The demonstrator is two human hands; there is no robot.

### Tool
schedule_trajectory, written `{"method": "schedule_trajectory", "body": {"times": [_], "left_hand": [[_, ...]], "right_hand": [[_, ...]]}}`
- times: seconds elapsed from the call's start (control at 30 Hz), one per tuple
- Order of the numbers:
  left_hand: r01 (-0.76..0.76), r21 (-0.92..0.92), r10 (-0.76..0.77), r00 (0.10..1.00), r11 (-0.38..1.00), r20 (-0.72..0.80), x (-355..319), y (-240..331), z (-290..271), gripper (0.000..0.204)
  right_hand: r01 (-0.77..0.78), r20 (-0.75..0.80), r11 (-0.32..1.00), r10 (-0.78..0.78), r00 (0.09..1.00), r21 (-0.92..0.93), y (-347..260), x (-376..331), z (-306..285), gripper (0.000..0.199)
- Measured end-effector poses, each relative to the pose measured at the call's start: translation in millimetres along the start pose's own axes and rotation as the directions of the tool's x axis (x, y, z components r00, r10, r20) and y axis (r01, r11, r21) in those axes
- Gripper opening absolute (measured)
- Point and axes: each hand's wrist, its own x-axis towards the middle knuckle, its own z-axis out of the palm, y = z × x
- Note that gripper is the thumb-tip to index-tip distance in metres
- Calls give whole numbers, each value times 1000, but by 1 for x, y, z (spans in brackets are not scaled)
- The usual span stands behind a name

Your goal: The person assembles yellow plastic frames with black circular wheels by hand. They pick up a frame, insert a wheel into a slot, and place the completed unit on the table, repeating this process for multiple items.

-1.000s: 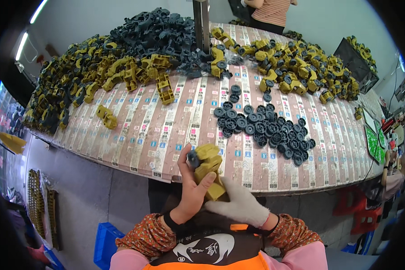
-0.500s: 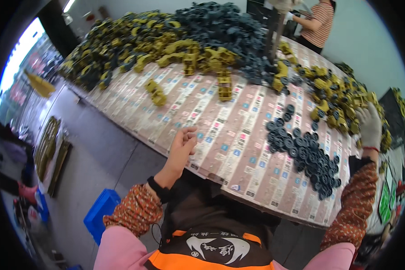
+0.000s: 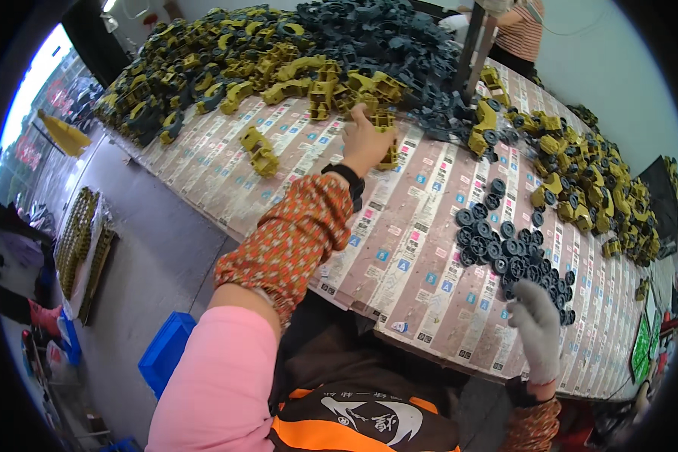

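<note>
My bare left hand (image 3: 368, 142) is stretched far over the table, its fingers curled over a yellow toy car body (image 3: 389, 158) at the front of the heap. The hand covers part of this body, so the fingertips are partly hidden. My right hand (image 3: 536, 328), in a pale grey glove, hovers at the near edge of a spread of black toy wheels (image 3: 496, 247). Its thumb and fingers are apart, and nothing shows between them. Another yellow car body (image 3: 260, 152) lies alone, left of my left hand.
Yellow and dark car parts (image 3: 211, 64) are heaped at the far left, beside dark grey parts (image 3: 377, 38). Yellow cars with wheels (image 3: 595, 181) pile up at the right. A metal post (image 3: 471, 53) stands at the back, near another person (image 3: 518, 34). A blue bin (image 3: 166, 354) sits on the floor.
My left hand has reached forward and right onto the yellow car body. My right hand has come back from the pile of wheeled cars to the loose wheels.
</note>
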Motion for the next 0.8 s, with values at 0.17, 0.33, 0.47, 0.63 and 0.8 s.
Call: {"method": "schedule_trajectory", "body": {"times": [0.17,0.33,0.47,0.63,0.8], "left_hand": [[130,123,-135,990,984,37,21,6,37,107],[153,-330,-72,967,931,245,1,-15,25,86],[572,-726,43,774,381,632,-59,-18,-36,76],[723,-676,188,651,144,736,-146,-12,-86,62],[799,-570,86,565,191,820,-207,-30,-101,58]], "right_hand": [[6,-33,925,-20,999,-379,20,-46,-11,33],[26,-18,889,-39,999,-456,25,-44,-21,32],[214,32,867,-224,974,-451,9,-3,-6,26],[447,63,621,-538,840,-644,-1,91,26,18],[172,79,383,-247,966,-908,-28,141,64,31]]}}
